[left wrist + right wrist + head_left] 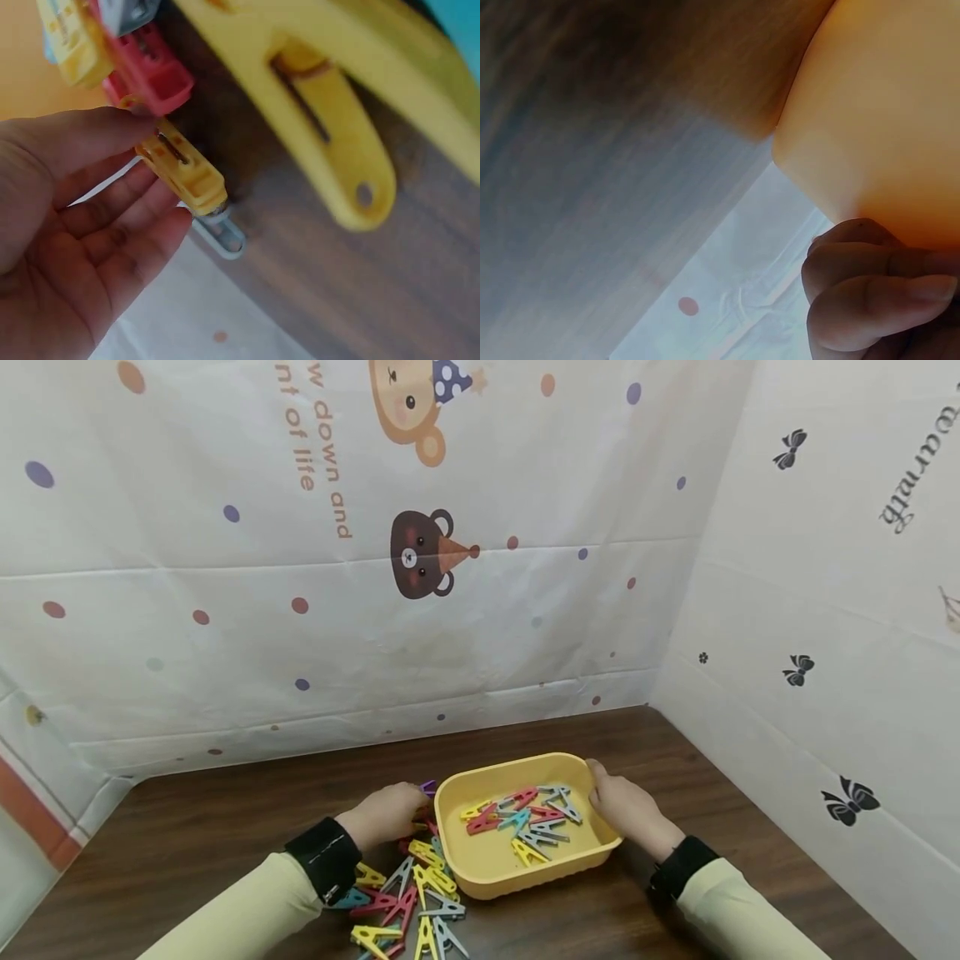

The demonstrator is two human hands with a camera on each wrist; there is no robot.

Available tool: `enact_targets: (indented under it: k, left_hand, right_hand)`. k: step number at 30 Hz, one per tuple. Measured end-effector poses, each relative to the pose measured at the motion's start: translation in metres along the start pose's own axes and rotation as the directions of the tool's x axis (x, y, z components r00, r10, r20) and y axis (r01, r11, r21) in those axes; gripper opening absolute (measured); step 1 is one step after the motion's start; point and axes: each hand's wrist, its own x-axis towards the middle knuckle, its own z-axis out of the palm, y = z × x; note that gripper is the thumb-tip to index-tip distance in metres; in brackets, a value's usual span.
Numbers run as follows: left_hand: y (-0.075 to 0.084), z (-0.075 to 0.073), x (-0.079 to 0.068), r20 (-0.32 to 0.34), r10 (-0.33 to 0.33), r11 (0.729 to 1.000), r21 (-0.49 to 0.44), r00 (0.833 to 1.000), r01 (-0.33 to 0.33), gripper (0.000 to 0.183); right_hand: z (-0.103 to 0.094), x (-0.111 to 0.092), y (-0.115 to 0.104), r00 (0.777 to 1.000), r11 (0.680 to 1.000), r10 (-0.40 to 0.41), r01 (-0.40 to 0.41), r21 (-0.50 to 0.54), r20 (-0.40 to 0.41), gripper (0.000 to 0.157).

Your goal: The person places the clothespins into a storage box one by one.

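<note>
A yellow plastic basket [480, 872] stands on the table with several coloured clothespins [517, 818] lying inside. My right hand [630, 806] grips its right rim, thumb at the edge; the right wrist view shows curled fingers [877, 285] against the outer wall. Just beyond the opposite side, my left hand [386, 814] reaches into the far end of a loose clothespin pile [405, 902]. Seen from the left wrist, its thumb and fingers close around a yellow clothespin [184, 169]. A grey clothespin [225, 238] and a red clothespin [154, 71] lie close by.
The dark wooden table [247, 802] meets a printed white sheet [337, 643] at the back and another sheet [795, 593] along the right. A purple clothespin [428, 787] lies between the left hand and the basket. Loose pins crowd the basket's left wall.
</note>
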Motion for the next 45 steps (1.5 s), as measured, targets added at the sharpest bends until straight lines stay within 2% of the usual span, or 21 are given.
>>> enact_targets:
  k: [3,8,10,14,18,20,23,28,31,39,45]
  left_hand:
    - [-0.001,-0.01,-0.003,-0.029,-0.023,1.0,-0.001,0.999,0.023,0.017]
    - [0.0,-0.034,-0.008,-0.107,-0.008,0.999,0.038,0.994,0.012,0.021]
    - [0.004,-0.044,-0.009,-0.137,-0.004,1.0,0.027,0.991,0.007,0.021]
    - [0.024,-0.066,-0.004,-0.18,0.027,0.999,-0.02,0.983,-0.031,0.023]
    - [0.055,-0.078,0.008,-0.15,0.101,0.992,-0.058,0.983,-0.11,0.028]
    - [0.07,-0.078,0.014,-0.108,0.134,0.987,-0.076,0.985,-0.143,0.031]
    - [0.085,-0.07,0.022,-0.036,0.164,0.983,-0.077,0.986,-0.167,0.032]
    - [0.099,-0.051,0.035,0.07,0.207,0.978,-0.011,0.976,-0.207,0.03]
    - [0.105,-0.048,0.042,0.103,0.23,0.972,0.017,0.968,-0.232,0.029]
    - [0.13,-0.061,0.068,0.143,0.253,0.964,0.041,0.957,-0.261,0.028]
    - [0.137,-0.044,0.089,0.236,0.219,0.972,0.032,0.947,-0.233,0.023]
  right_hand:
    - [-0.001,0.0,0.0,1.0,1.0,0.004,-0.004,-0.003,0.0,0.053]
    - [-0.003,0.0,0.002,1.0,1.0,0.001,-0.001,-0.008,-0.009,0.052]
    - [-0.003,0.0,0.003,1.0,1.0,-0.002,0.002,-0.011,-0.013,0.052]
    - [-0.005,-0.001,0.004,1.0,1.0,-0.004,0.004,-0.013,-0.017,0.052]
    - [-0.006,-0.001,0.004,1.0,1.0,0.001,-0.001,-0.016,-0.015,0.052]
    - [-0.006,0.0,0.004,1.0,1.0,0.004,-0.005,-0.015,-0.012,0.052]
    - [-0.005,0.001,0.003,1.0,1.0,0.009,-0.01,-0.007,-0.004,0.052]
    - [-0.004,0.0,0.003,1.0,1.0,0.017,-0.017,0.001,0.012,0.052]
    - [-0.005,0.0,0.003,0.999,1.0,0.026,-0.026,-0.002,0.019,0.053]
    - [-0.004,0.003,0.002,0.999,1.0,0.028,-0.028,0.003,0.027,0.053]
    - [-0.001,0.003,0.003,0.999,1.0,0.023,-0.024,0.01,0.032,0.052]
